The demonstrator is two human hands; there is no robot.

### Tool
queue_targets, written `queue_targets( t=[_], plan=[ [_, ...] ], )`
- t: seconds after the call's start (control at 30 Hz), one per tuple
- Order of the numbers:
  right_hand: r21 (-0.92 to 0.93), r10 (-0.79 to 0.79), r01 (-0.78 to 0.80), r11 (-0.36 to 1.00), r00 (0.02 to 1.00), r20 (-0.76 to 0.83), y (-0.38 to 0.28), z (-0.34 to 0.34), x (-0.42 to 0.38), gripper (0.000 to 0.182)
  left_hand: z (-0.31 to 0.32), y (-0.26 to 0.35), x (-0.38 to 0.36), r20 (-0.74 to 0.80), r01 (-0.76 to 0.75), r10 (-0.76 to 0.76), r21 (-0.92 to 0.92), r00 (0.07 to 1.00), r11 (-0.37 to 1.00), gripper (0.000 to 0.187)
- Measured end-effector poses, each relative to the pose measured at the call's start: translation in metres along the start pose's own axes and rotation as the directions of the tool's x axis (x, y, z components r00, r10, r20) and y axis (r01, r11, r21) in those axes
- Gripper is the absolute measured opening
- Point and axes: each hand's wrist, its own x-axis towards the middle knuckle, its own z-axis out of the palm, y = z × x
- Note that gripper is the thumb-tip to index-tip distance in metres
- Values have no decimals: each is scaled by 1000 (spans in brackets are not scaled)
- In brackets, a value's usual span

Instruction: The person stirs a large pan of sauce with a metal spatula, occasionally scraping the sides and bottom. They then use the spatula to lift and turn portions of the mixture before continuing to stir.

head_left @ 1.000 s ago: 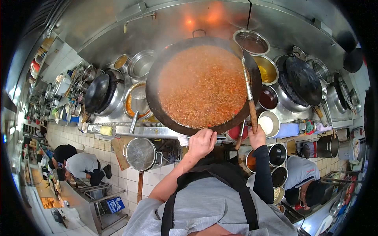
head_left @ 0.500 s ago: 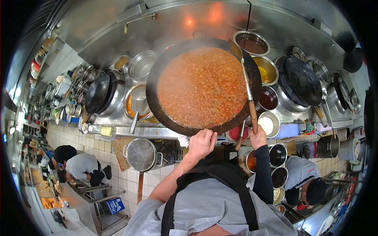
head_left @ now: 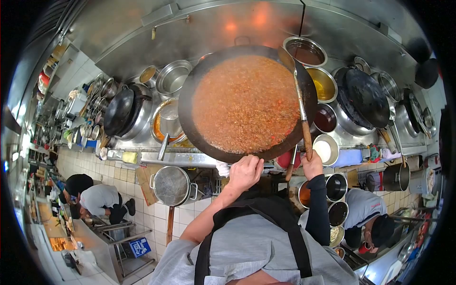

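Note:
A large black wok (head_left: 187, 107) holds a steaming reddish-brown minced mixture (head_left: 244, 102). My left hand (head_left: 246, 172) is closed at the wok's near edge, its fingers wrapped over something hidden beneath them. My right hand (head_left: 312, 166) is closed round the wooden handle end of a long spatula (head_left: 301, 102). The spatula leans along the right side of the wok, its blade resting near the upper right rim. Another wooden-handled tool (head_left: 291, 165) hangs just left of my right hand.
Metal bowls, one with yellow liquid (head_left: 321, 84) and one with white (head_left: 323, 151), stand right of the wok. A ladle (head_left: 165, 142) rests in a pot at left. Smaller woks flank both sides. One person (head_left: 99, 199) bends at lower left, another (head_left: 363, 209) at lower right.
The view has shifted slightly, moving the wok a little to the right in the picture. Both hands keep their places, and the bubbling surface of the mixture looks different.

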Motion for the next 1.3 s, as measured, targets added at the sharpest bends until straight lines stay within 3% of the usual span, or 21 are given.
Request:
queue_targets(
  t=[1.3],
  plan=[
    [42,20,-20,999,1000,4,-14,-3,-2,14,-4,-2,1,22,-29,29,-30,999,999,25]
  ],
)
